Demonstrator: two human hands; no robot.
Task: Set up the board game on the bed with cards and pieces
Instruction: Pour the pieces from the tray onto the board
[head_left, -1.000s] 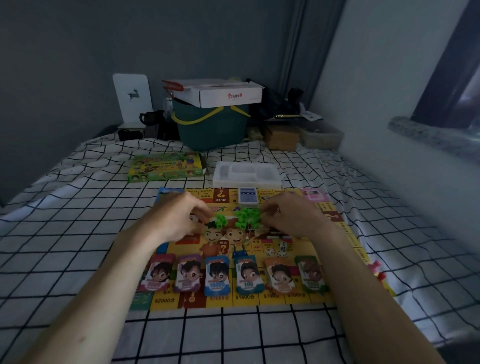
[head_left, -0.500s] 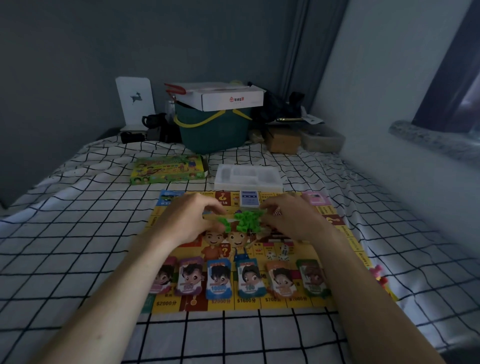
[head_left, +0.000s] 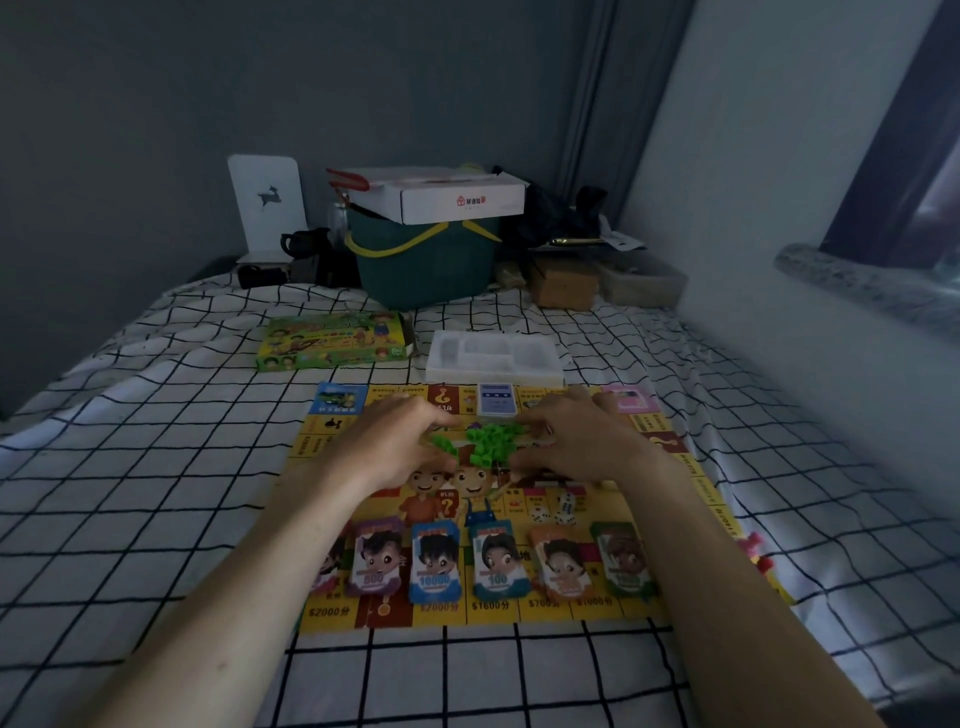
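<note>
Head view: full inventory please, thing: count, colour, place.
game board: 1, yellow, on the bed
green pieces: a pile, green, board centre, between the hands
money stacks: about 6, mixed colours, row along the board's near edge
card deck: 1, blue-white, board's far edge
dice: about 3, white, board's right centre
game box: 1, green, bed beyond the board
plastic tray: 1, clear, right of the game box
bucket: 1, dark green, head of the bed
white carton: 1, on the bucket
left hand: 1, at the pile's left
right hand: 1, at the pile's right

both hands (head_left: 400, 447) spread slightly wider, green pieces (head_left: 491, 441) more exposed between them
</note>
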